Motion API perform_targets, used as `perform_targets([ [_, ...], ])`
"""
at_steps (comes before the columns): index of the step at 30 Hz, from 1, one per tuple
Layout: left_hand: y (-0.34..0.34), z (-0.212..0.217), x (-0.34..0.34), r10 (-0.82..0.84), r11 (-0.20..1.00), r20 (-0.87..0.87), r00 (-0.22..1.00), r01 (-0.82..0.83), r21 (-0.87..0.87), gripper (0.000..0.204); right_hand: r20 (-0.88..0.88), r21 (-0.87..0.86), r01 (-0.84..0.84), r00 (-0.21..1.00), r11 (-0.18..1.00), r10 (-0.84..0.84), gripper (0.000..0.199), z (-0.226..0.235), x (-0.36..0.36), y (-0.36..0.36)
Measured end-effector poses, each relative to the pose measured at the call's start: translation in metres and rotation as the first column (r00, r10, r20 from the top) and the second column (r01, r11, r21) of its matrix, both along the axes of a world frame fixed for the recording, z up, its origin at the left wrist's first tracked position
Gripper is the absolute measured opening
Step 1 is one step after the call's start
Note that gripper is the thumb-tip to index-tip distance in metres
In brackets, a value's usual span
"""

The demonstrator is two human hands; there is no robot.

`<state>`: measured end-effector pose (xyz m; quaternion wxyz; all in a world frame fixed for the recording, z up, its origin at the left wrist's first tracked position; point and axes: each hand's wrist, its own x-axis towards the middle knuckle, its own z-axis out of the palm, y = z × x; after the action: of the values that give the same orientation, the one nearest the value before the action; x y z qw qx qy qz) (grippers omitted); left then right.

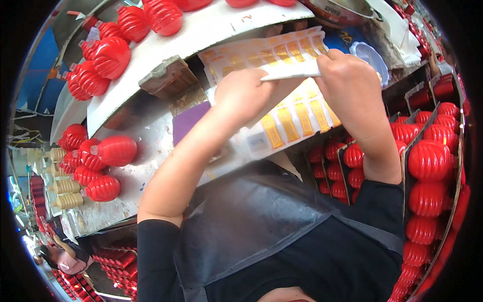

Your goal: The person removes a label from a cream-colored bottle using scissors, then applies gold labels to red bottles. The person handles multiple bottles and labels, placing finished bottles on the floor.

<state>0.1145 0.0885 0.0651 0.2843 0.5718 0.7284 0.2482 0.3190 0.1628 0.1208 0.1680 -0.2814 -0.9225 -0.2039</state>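
Note:
Both my hands grip a white paper sheet (294,71), folded or rolled over along its upper edge and raised above the table. My left hand (242,95) is closed on its left end, thumb along the top. My right hand (348,75) pinches the right end, fingers curled. Under and behind them lie white sheets printed with rows of gold patterned strips (302,118); whether the held sheet belongs to them I cannot tell. A purple pad (188,121) lies by my left forearm, partly covered by it.
Red ribbed bottle-like vessels (118,150) stand left on the table, more on a raised white board (211,27). A worn block (168,78) sits beneath it. Far right are a pale basin (371,58) and a pan (339,11). Divided boxes (405,176) hold red vessels. Another person (70,256) is lower left.

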Motion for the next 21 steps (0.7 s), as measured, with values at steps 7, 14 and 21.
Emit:
perform_targets([
  [7,-0.001,-0.012,-0.001,0.246,0.915,0.207,0.947,-0.297,0.272,0.037,-0.152,0.003,-0.024,0.988,1.0,0.024,0.006,-0.019,-0.057,0.0],
  [14,0.013,-0.024,-0.014,0.111,0.815,0.866,0.488,-0.543,0.201,0.031,-0.205,-0.046,-0.069,0.977,0.997,0.058,0.011,-0.048,-0.093,-0.026],
  [21,-0.008,-0.023,-0.033,-0.247,0.922,0.966,0.079,-0.286,0.259,0.042,-0.276,-0.174,-0.09,0.96,0.981,0.039,0.009,-0.064,-0.104,-0.027],
])
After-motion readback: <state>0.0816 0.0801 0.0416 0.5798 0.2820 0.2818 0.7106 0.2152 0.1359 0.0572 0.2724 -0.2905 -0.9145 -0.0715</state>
